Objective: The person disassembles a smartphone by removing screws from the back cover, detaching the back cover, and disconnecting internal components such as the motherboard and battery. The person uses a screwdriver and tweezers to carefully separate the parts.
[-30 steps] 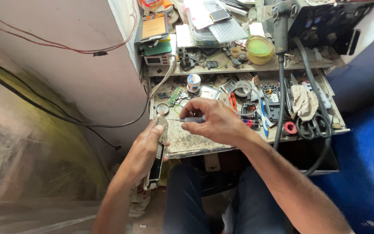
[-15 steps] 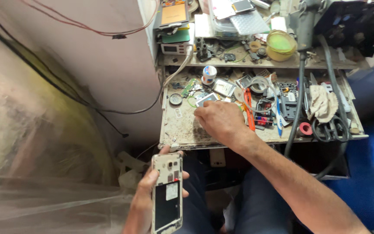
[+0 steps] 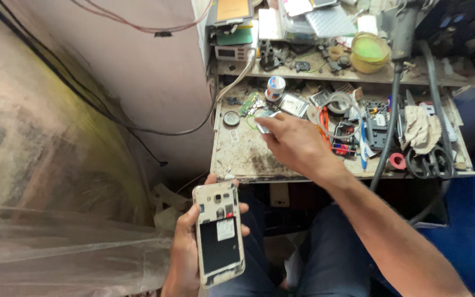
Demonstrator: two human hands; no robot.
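Observation:
My left hand [image 3: 185,242] holds a gold-framed smartphone [image 3: 219,232] over my lap, back cover off, with the empty black battery bay facing up. My right hand [image 3: 295,142] reaches over the worn workbench [image 3: 237,157] and pinches a small flat silvery part [image 3: 264,122] between thumb and fingers. Close to that hand lie a small green circuit board [image 3: 253,103], a round metal disc [image 3: 231,117] and a small white and blue tin [image 3: 275,87].
The bench is crowded at the right with a tape roll [image 3: 337,103], a rag [image 3: 421,128], scissors [image 3: 432,160] and a thick black hose [image 3: 387,132]. A shelf behind carries a yellow-green tub [image 3: 369,51]. Clear plastic sheeting [image 3: 56,242] and wall cables are at the left.
My left hand has dropped from the bench edge to my lap and turned the phone's open back up. My right hand has stayed over the bench, holding the small part.

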